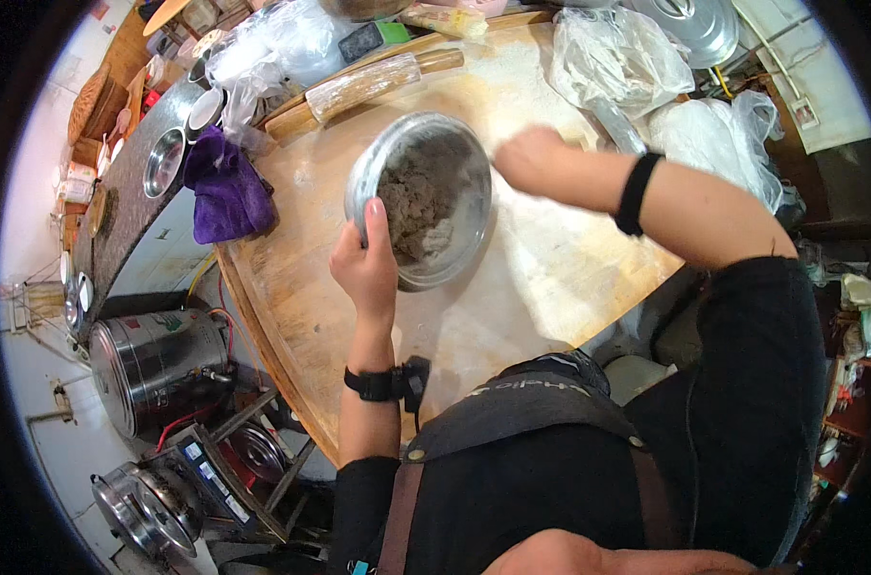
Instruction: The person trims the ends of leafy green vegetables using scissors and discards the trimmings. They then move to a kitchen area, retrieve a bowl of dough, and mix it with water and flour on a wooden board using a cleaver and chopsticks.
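My left hand [367, 262] grips the near-left side of a round metal bowl [480, 230], thumb over the rim. The bowl is tilted above the floured wooden board [299, 287]. Inside it lies a clumpy, greyish-brown dough [421, 198], with paler flour on the right side. Just right of the bowl's rim is my right hand [532, 159], blurred and curled like a fist. Whether it holds something thin cannot be made out.
A floured rolling pin [363, 88] lies along the board's far edge. A purple cloth [230, 190] hangs at the left. Plastic bags [618, 61] and a metal blade [617, 123] are at the far right. A steel drum [165, 366] stands low on the left.
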A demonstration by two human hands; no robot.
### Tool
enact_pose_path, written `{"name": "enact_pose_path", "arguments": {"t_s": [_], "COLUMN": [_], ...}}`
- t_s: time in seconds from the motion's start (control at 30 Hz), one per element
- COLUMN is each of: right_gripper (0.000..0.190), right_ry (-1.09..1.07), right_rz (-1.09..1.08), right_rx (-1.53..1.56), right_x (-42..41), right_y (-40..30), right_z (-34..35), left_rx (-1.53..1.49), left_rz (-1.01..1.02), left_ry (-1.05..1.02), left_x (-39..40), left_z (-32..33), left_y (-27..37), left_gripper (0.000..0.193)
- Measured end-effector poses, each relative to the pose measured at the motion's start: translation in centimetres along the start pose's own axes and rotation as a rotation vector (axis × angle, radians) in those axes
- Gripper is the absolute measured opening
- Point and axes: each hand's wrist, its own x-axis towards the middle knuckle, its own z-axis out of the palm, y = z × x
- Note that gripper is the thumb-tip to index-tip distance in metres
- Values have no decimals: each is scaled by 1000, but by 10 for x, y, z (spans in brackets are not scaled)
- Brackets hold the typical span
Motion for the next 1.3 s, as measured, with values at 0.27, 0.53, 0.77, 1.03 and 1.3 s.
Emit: {"name": "enact_pose_path", "arguments": {"t_s": [0.27, 0.53, 0.77, 1.03, 1.3], "right_gripper": [20, 24, 64, 21, 18], "right_ry": [-145, -324, -352, -196, -186], "right_rz": [113, -358, -143, 50, 78], "right_rx": [135, 739, 1234, 130, -21], "right_x": [-21, -45, -41, -26, -10], "right_y": [-13, -131, -140, -12, -6], "right_z": [11, 51, 58, 15, -11], "left_rx": [-112, -300, -356, -139, -133], "left_rz": [-35, -120, -125, -143, 31], "left_ry": [130, 146, 140, 4, -205], "left_x": [-3, -22, -42, -1, 62], "left_z": [12, -1, -5, -3, -7], "left_y": [-5, -24, -40, -10, -23], "left_gripper": [50, 45, 40, 45, 42]}}
